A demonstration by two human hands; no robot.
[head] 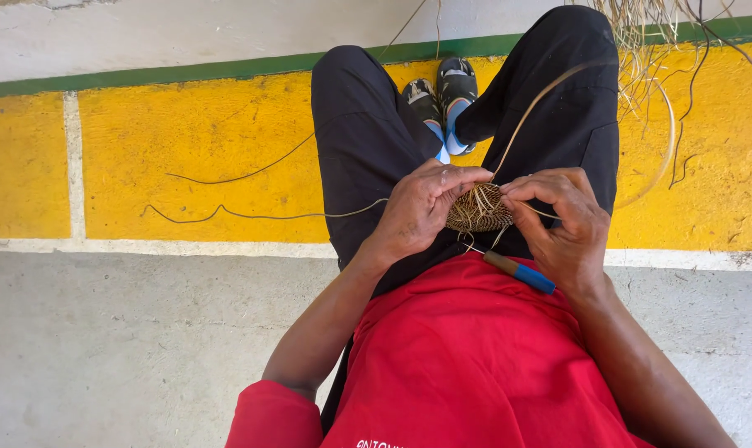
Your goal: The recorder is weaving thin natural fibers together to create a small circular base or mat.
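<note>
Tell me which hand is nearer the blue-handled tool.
Right. The right hand lies over the blue-handled tool, apparently touching it, while the left hand is on the far side of the small woven piece.

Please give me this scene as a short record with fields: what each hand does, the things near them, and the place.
Left hand: left hand grips the small woven coil from its left side
Right hand: right hand pinches the coil's right edge; a blue-handled tool pokes out below its palm
Strands: a long fibre strand arcs up from the coil; loose strands lie on the floor
Clothing: red shirt, black trousers, sandals
Place: yellow painted floor band beside grey concrete
</note>
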